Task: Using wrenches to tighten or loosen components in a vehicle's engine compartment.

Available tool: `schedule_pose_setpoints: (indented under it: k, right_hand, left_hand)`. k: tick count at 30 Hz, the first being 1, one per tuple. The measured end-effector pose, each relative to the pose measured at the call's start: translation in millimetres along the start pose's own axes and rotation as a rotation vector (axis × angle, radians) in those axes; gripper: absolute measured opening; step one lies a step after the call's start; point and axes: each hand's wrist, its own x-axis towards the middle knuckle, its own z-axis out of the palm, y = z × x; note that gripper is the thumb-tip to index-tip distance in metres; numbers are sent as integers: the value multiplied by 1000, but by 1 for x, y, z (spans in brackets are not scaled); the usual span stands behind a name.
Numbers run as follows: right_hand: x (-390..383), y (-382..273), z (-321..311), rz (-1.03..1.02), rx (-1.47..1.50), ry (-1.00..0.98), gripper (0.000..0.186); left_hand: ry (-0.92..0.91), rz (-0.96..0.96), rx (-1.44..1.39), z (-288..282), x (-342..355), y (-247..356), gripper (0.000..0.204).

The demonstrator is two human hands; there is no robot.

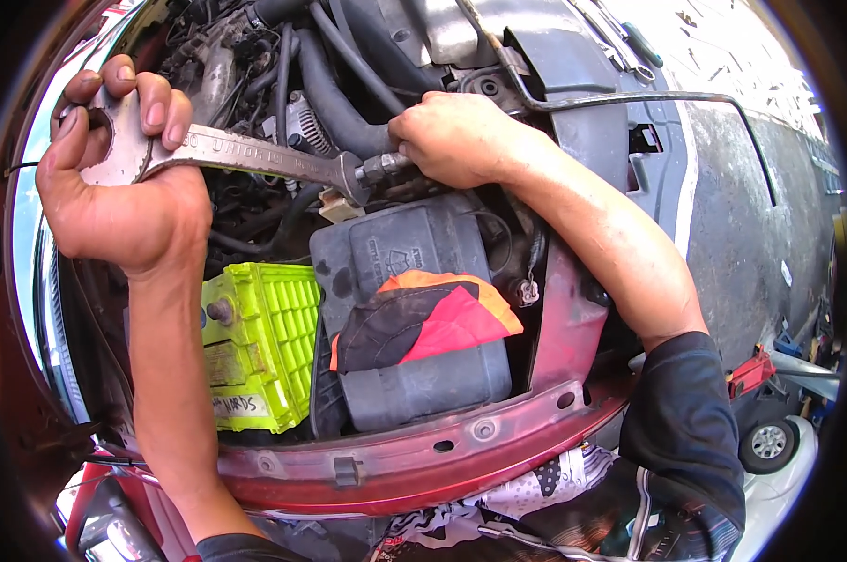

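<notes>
My left hand (pixel 114 187) grips one end of a long silver wrench (pixel 245 153), which runs rightward across the engine bay. Its far jaw sits on a metal fitting (pixel 384 167) at the end of a black hose (pixel 334 103). My right hand (pixel 456 136) is closed around that fitting and hose end, right beside the wrench jaw. Both hands are above the engine, with the forearms coming up from the lower edge.
Below the hands sits a dark plastic box (pixel 414 309) with an orange, red and black cloth (pixel 423 318) on it. A bright yellow-green battery (pixel 255 347) stands to its left. The red car body edge (pixel 414 459) runs along the front. A thin prop rod (pixel 630 96) crosses at upper right.
</notes>
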Motion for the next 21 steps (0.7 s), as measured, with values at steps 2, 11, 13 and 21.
schedule_pose_setpoints:
  k: [2, 11, 13, 21]
  right_hand:
    - [0, 1, 1, -17, 24, 31, 22]
    - [-3, 1, 0, 0, 39, 11, 25]
    - [-2, -2, -2, 1, 39, 0, 25]
    - [-3, -2, -5, 4, 53, -22, 25]
  left_hand:
    - [16, -8, 7, -2, 1, 1, 28]
    - [61, -6, -16, -2, 3, -2, 27]
    - [66, -5, -20, -2, 2, -2, 27]
    - [75, 5, -37, -3, 2, -4, 28]
